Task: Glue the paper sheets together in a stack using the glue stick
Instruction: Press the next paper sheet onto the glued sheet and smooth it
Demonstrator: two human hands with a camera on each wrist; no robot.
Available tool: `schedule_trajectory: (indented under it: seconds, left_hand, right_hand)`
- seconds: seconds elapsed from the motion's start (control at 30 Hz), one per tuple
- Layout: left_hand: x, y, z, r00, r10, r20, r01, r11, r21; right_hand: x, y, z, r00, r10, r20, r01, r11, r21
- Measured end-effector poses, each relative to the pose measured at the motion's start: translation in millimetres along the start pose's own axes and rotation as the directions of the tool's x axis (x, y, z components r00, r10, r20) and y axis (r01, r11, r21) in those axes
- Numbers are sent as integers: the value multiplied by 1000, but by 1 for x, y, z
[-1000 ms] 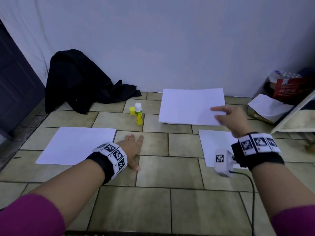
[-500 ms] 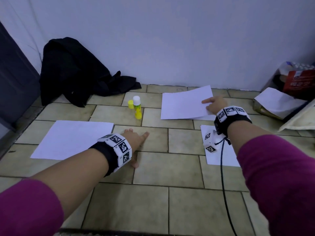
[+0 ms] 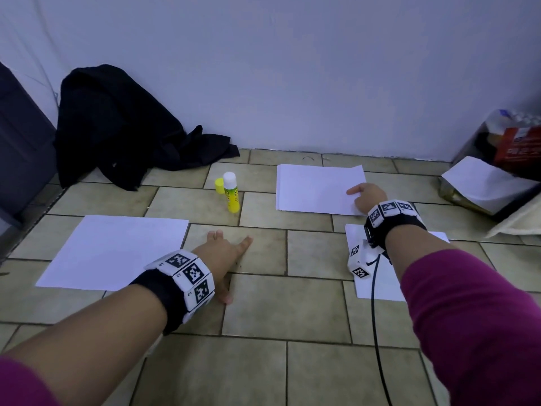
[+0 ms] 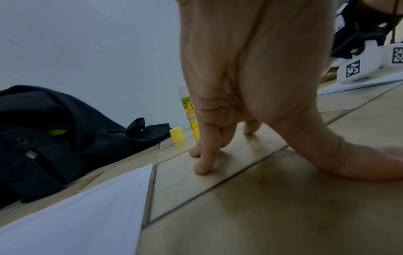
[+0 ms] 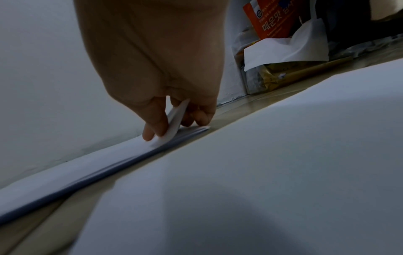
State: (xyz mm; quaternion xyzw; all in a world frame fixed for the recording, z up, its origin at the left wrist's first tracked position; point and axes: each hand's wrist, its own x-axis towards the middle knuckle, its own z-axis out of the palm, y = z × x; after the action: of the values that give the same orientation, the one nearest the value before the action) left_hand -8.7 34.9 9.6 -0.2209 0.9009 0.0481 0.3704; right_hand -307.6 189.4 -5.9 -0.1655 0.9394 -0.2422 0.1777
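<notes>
Head view shows the person's right hand (image 3: pixel 366 197) at the near right corner of a thin pile of white paper sheets (image 3: pixel 317 189) lying flat on the olive tiled floor (image 3: pixel 287 306), close to the pale wall (image 3: pixel 292 68). In the right wrist view the thumb and fingers (image 5: pixel 152 120) pinch the top sheet's corner (image 5: pixel 176 119), which curls up off the pile while the sheets beneath stay flat, their edges slightly fanned. Just nearer than this hand lies a single white sheet (image 3: pixel 377 288), partly under the right forearm. To the hand's right, a crumpled white paper (image 3: pixel 483 186) rests on a heap with an orange packet (image 3: pixel 518 148) against the wall.

The left hand (image 3: pixel 225 253) is spread flat on bare tile, fingers straight, holding nothing; the left wrist view shows its fingertips (image 4: pixel 202 169) pressed to the floor. Immediately to its left is a large white sheet (image 3: pixel 117 253), its right edge just beside the hand. Beyond the left hand, apart from it, a yellow glue stick with a white top (image 3: pixel 231 194) stands upright with its yellow cap (image 3: pixel 219 185) off and standing just beside it. Farther left of these, a black garment (image 3: pixel 123 127) slumps against the wall. Bare tile lies between the two hands and nearer than them.
</notes>
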Motion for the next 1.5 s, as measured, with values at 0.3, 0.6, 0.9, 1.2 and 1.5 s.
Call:
schedule_trajectory:
  seconds: [0.3, 0.6, 0.9, 1.2, 1.5]
  left_hand:
    - [3, 0, 2, 1000, -3, -16, 3, 1000, 1]
    - [3, -2, 6, 999, -3, -53, 4, 1000, 25]
    - [-9, 2, 12, 995, -6, -99, 9, 1000, 23]
    - [-45, -69, 28, 914, 24, -405, -179, 920, -350]
    - [-43, -129, 74, 928, -286, -237, 164, 888, -431]
  right_hand:
    - [-20, -22, -13, 999, 34, 7, -28, 915, -402]
    - [-140, -19, 7, 892, 34, 451, 248, 798, -550]
    - [-186, 3, 37, 915, 58, 399, 227, 744, -628]
    - [-184, 7, 43, 929, 41, 369, 208, 766, -608]
    - [-185, 8, 41, 923, 42, 383, 208, 781, -589]
